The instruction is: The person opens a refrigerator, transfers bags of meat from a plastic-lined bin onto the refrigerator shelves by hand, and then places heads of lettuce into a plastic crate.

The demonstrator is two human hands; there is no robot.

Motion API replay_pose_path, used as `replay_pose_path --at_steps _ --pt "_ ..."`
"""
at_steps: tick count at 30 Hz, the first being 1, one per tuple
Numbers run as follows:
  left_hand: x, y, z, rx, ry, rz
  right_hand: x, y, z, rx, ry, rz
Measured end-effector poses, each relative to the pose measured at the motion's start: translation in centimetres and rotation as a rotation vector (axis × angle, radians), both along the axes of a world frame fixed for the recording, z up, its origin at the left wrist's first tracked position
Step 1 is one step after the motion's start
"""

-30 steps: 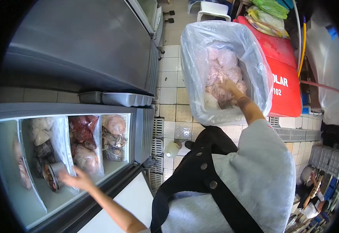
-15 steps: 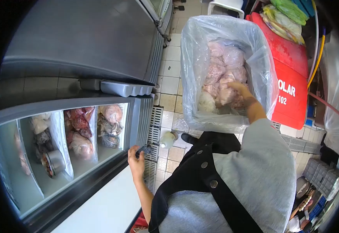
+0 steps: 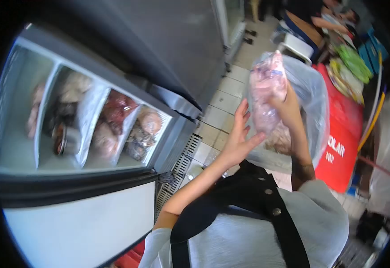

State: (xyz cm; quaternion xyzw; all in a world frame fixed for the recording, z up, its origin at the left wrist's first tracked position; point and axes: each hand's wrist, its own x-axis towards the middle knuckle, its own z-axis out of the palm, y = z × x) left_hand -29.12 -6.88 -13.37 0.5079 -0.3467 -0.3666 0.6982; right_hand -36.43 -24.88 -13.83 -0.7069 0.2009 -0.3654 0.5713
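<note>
A clear plastic bag of pale pink raw meat (image 3: 267,80) is held up in my right hand (image 3: 285,106), which grips it from the right side. Just left of the bag's lower end, my left hand (image 3: 241,140) is open with its fingers spread. Its thumb comes close to the bag; I cannot tell whether they touch. Behind and below stands a bin lined with clear plastic (image 3: 313,102), more bagged meat (image 3: 279,140) partly showing inside it.
At left is an open chest freezer (image 3: 114,167) with dividers, bagged meat (image 3: 106,138) and a metal pot (image 3: 68,140). A red cooler lid (image 3: 340,138) lies beside the bin. Another person (image 3: 311,13) is at the top right. Tiled floor (image 3: 224,96) runs between freezer and bin.
My right hand has lifted a bag of meat out of the lined bin. My left hand has left the freezer's edge and come up beside the bag. The view has turned.
</note>
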Motion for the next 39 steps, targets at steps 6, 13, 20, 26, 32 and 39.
replay_pose_path --at_steps 6,13,20,26,32,39 --pt "8.9 8.8 1.9 -0.454 0.409 0.203 5.9 14.5 10.2 -0.835 -0.155 0.351" --pt "13.0 21.6 5.1 -0.772 0.331 0.425 16.0 25.3 12.8 -0.970 -0.213 0.922" --pt "13.5 29.8 8.0 -0.939 0.237 0.322 19.0 34.0 10.0 -0.789 -0.416 0.861" --pt "16.1 32.2 9.6 -0.747 0.125 0.689 24.4 37.5 12.0 -0.734 -0.589 0.926" --pt "23.2 32.7 9.7 -1.025 0.283 0.880 31.8 37.5 16.5 -0.737 -0.341 1.126" --pt "34.8 34.1 22.2 -0.925 -0.100 0.825 40.3 36.6 23.9 0.273 -0.129 1.675"
